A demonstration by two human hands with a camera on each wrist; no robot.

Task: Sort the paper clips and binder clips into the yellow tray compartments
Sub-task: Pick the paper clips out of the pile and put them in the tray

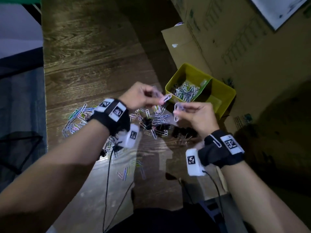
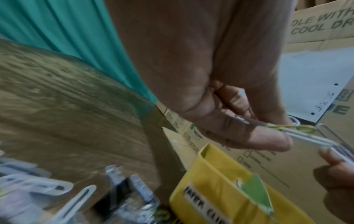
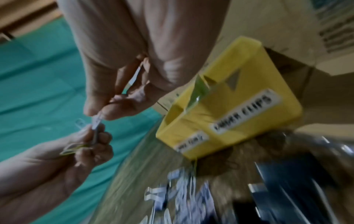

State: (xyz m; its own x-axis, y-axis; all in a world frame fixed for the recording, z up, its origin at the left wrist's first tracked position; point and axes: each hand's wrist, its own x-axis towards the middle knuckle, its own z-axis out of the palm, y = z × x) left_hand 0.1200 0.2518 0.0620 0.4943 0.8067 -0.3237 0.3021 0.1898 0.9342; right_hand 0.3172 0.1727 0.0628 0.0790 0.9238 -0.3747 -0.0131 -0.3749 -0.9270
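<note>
My left hand (image 1: 148, 98) pinches a few pale paper clips (image 1: 165, 98) above the pile; in the left wrist view its thumb (image 2: 249, 136) presses white and yellow-green clips (image 2: 298, 131). My right hand (image 1: 190, 111) pinches a white paper clip (image 1: 176, 111) just right of them, fingertips nearly meeting. The yellow tray (image 1: 223, 96) stands at the right; its left compartment holds several paper clips (image 1: 185, 91). Loose paper clips (image 1: 75, 118) and black binder clips (image 1: 148, 123) lie on the wooden table under both hands.
Cardboard boxes (image 1: 218, 39) stand behind and right of the tray. A green divider (image 1: 204, 87) splits the tray, which bears labels (image 3: 243, 112) on its front. Cables (image 1: 107, 182) run from the wrist cameras down to the table's near edge. A teal cloth (image 2: 67, 30) hangs behind.
</note>
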